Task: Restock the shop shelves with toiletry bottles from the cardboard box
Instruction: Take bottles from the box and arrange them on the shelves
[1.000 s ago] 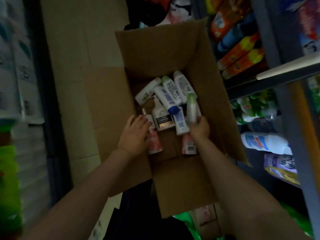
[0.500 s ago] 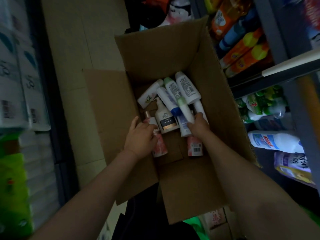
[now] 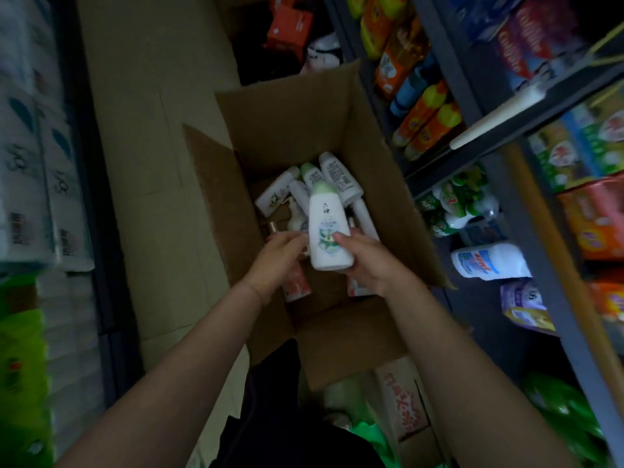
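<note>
Two bare hands meet above an open cardboard box [image 3: 293, 130] on the floor. Right hand [image 3: 374, 261]: its grip is closed round the lower end of a white bottle with a pale green cap [image 3: 327, 231], thumb laid across the printed label, the bottle held upright with its cap pointing away from the person and lifted above the box contents. Left hand [image 3: 277, 261]: fingers extended and relaxed beside the bottle's left edge, holding nothing; whether the fingertips touch the bottle cannot be told. Below the hands, inside the box, lie further toiletry bottles: a white bottle with a barcode label [image 3: 339, 179] toward the far right, a green-capped bottle [image 3: 310, 175] just beside it, a white bottle lying slantwise [image 3: 277, 195] at the far left, a pump bottle [image 3: 297, 219] partly hidden behind the held bottle, and two pink bottles [image 3: 297, 287] near the front, largely covered by the wrists. Box flaps stand open on all sides. Right of the box, dark metal shelves [image 3: 449, 62] carry orange and yellow containers [image 3: 425, 123], green-and-white bottles [image 3: 459, 201], and a white bottle with a blue label [image 3: 489, 261] lying on its side. Left of the aisle, stacked white paper packs [image 3: 30, 163] appear blurred.
</note>
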